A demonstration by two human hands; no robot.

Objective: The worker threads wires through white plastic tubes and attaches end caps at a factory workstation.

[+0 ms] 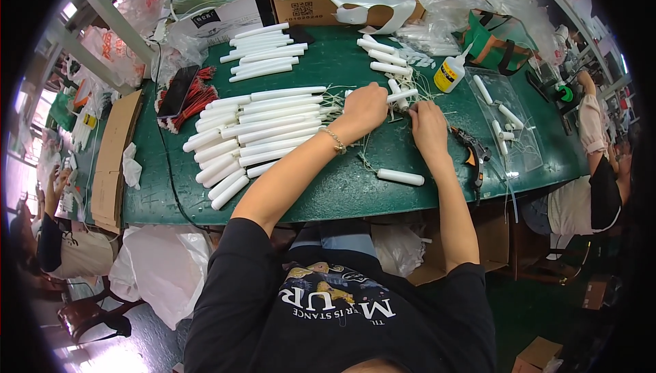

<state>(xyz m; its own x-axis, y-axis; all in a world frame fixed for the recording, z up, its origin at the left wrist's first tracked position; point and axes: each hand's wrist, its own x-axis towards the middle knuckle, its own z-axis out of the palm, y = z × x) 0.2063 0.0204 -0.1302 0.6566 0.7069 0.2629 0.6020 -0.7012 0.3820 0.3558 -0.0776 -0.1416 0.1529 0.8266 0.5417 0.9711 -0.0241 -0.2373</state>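
Note:
My left hand (367, 108) is closed, its fingertips beside a short white tube (403, 95); whatever it pinches is hidden. Close by on the right, my right hand (430, 127) also has its fingers pressed together, near thin pale wires, and its grip cannot be made out. Several white tubes (388, 57) lie just beyond both hands. Left of them, a large stack of long white tubes (280, 119) has thin wires at its right ends. A single wired white tube (400, 177) rests nearer to me, below my hands.
A black and orange pistol-shaped tool (474, 158) lies right of my right hand. Beyond it stand a yellow-labelled bottle (449, 74) and a clear sheet (523, 142) with tubes. A phone (178, 91) rests on red wires (198, 98). An open carton (301, 9) stands behind. People sit at both sides.

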